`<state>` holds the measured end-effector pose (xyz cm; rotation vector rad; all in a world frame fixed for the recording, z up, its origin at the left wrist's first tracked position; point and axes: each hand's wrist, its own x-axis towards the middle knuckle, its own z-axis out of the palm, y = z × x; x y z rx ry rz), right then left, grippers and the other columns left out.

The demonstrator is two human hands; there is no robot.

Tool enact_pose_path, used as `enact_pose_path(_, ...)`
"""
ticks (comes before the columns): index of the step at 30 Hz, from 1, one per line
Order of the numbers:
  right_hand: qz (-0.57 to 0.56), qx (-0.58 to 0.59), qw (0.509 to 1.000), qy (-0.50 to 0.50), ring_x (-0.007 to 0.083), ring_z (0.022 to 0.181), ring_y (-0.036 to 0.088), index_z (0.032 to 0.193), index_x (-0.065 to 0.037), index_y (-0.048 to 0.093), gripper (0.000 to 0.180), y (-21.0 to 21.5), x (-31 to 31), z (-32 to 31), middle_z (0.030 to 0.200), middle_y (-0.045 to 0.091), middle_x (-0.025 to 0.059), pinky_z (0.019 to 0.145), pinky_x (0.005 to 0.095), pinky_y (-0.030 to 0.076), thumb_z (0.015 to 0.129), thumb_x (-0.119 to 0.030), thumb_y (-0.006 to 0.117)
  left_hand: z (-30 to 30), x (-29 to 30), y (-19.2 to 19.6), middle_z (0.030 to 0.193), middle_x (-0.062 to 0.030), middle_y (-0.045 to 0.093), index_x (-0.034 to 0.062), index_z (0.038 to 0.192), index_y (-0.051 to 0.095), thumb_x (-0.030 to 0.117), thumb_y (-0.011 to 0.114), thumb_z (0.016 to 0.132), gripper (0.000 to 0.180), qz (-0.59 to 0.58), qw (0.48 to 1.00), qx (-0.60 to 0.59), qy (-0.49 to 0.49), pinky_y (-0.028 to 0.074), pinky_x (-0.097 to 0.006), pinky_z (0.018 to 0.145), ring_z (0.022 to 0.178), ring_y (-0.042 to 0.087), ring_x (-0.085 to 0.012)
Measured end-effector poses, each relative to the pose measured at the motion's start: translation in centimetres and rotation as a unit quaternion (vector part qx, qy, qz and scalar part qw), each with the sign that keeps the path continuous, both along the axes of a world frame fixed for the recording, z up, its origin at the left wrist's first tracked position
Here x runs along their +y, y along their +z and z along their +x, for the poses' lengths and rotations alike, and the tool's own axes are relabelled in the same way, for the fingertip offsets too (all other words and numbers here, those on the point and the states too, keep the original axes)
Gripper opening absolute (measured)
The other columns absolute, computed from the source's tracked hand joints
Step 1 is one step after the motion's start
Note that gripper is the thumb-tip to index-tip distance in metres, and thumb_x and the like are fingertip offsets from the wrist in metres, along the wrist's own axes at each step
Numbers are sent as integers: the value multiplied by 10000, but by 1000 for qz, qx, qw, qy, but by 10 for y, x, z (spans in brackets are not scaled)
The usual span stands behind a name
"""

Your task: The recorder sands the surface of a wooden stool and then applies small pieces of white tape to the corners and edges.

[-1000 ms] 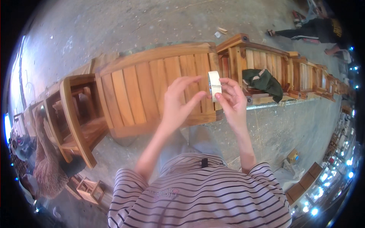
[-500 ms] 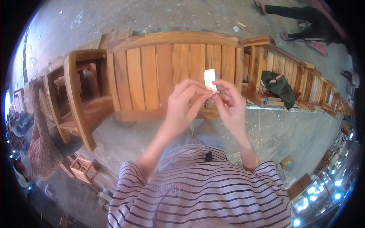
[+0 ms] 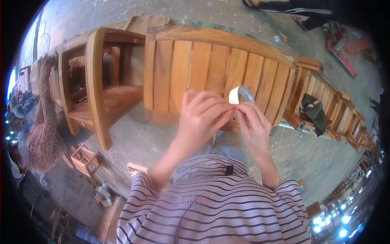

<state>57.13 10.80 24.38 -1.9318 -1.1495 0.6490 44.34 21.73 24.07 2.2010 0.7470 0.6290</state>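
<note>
You stand on a grey, scuffed concrete floor (image 3: pixel 130 142) flecked with pale specks, facing a broad slatted wooden panel (image 3: pixel 219 67). To your left is an open wooden frame (image 3: pixel 97 81) with a low shelf, and to your right a line of slatted wooden furniture (image 3: pixel 335 101) recedes. Bright spots of light (image 3: pixel 345 219) glare at lower right, and whitish daylight (image 3: pixel 28 49) washes the far left edge.

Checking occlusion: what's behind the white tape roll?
Behind the tape roll: slats of the wooden panel. The right hand covers the roll's lower part; whatever is directly behind that hand and the left hand can't be seen.
</note>
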Motion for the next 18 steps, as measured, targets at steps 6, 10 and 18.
enact_pose_path(6,23,-88,993,75,275,730,598,905,-40,627,173,-17,23,-23,847,552,83,587,372,499,755,38,665,-22,14,-8,813,4,664,100,786,664,107,783,603,218,16,998,42,32,371,-349,787,854,611,-192)
enact_pose_path(10,35,-139,986,87,239,702,587,870,-39,629,224,-22,37,-36,809,525,64,538,341,476,670,57,662,-33,25,-20,818,-7,625,94,776,625,162,759,597,233,-26,999,20,38,374,-372,775,901,596,-206)
enact_pose_path(18,49,-189,977,91,209,654,561,858,-18,648,209,-30,58,-51,762,512,58,501,324,452,660,30,694,-41,30,-34,774,-78,618,50,764,607,93,721,664,157,-218,968,-25,123,405,-367,773,856,593,-264)
